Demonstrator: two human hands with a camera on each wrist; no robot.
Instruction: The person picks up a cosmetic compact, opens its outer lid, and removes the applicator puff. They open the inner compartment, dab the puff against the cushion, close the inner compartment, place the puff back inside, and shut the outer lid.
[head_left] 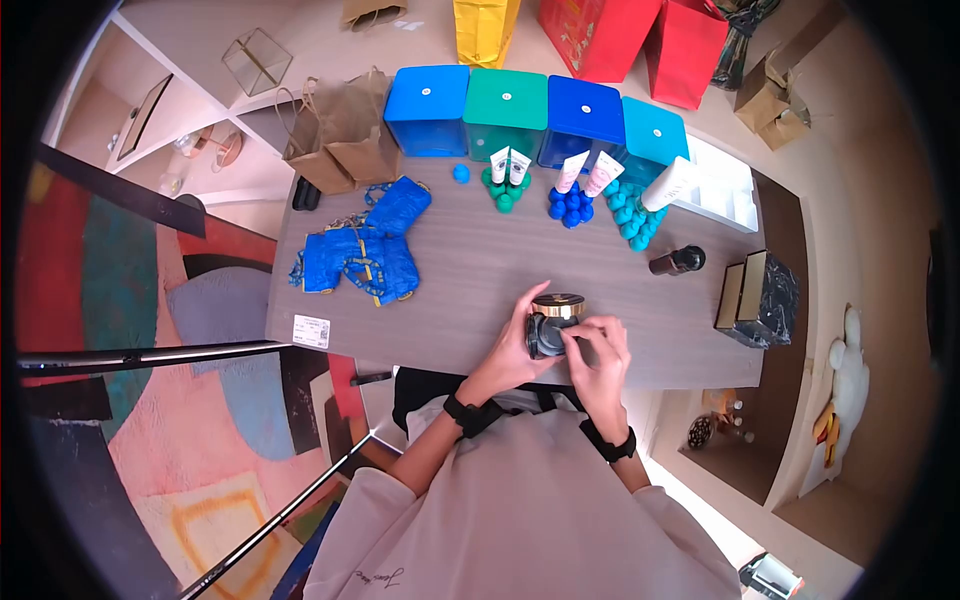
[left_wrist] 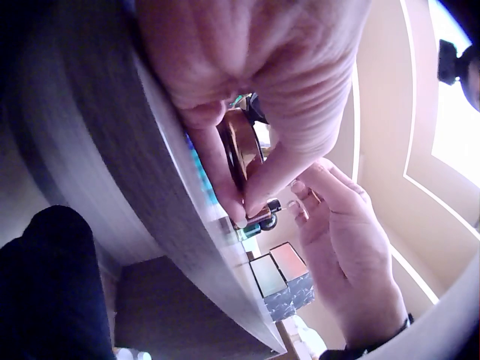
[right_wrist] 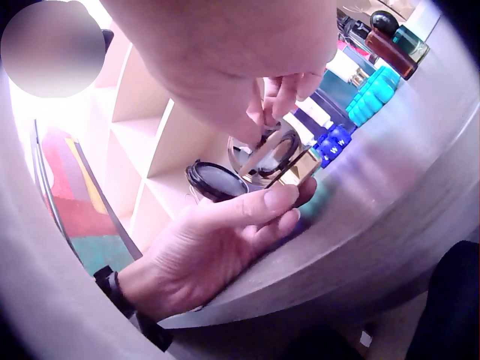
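Over the table's near edge, my left hand (head_left: 510,350) holds an opened makeup compact (head_left: 560,306) with a black, gold-rimmed lid. In the right wrist view, the left thumb lies along the compact's gold edge (right_wrist: 301,171), and a black-rimmed round part (right_wrist: 215,181) tilts out beside it. My right hand (head_left: 600,355) pinches a thin round puff (head_left: 552,335) at the compact's dark inner side, thumb and fingertips together. The left wrist view shows the left fingers around the gold band (left_wrist: 244,146), with the right hand (left_wrist: 345,240) close by.
Blue bags (head_left: 375,250) lie on the table (head_left: 470,270) at left. Lidded coloured boxes (head_left: 507,105) line the back, with ball clusters (head_left: 572,205) holding white tubes before them. A dark bottle (head_left: 678,261) and black marbled boxes (head_left: 760,300) are at right; paper bags (head_left: 350,140) stand back left.
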